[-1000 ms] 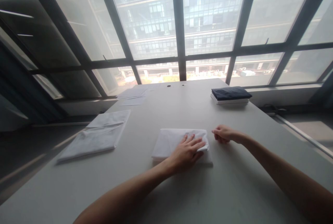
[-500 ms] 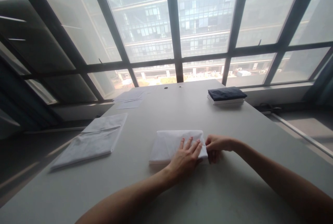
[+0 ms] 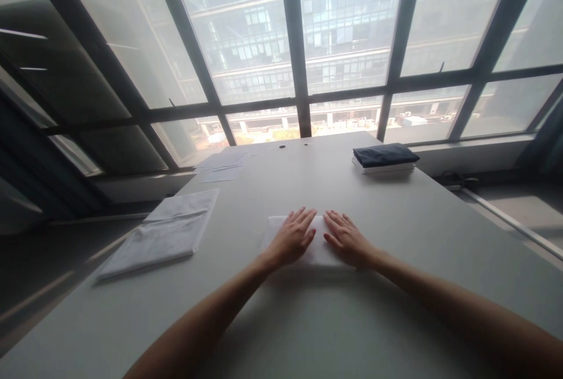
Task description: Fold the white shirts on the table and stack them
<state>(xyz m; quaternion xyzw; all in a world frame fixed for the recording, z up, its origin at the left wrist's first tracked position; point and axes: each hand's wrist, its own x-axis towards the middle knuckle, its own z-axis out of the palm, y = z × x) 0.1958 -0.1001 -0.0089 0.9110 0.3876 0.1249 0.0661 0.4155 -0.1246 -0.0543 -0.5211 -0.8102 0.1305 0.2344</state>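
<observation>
A folded white cloth (image 3: 319,254) lies flat on the white table, squarely in front of me. On its left half rests my left hand (image 3: 294,237), fingers stretched out and pointing away from me. My right hand (image 3: 347,239) lies flat over the right half, its fingers also extended. A narrow strip of the cloth shows between the two hands. Neither hand grips anything. Both hands and forearms cover much of the cloth's sides.
White folded fabric (image 3: 160,238) lies along the table's left edge, with flat white sheets (image 3: 222,166) beyond it. At the back right, a dark blue folded cloth (image 3: 385,155) tops a white stack (image 3: 387,168). Large windows (image 3: 343,33) rise past the table (image 3: 281,185).
My right hand has left the cloth's right edge, opened and come to lie flat on top. My left hand has shifted left and away from me across the cloth.
</observation>
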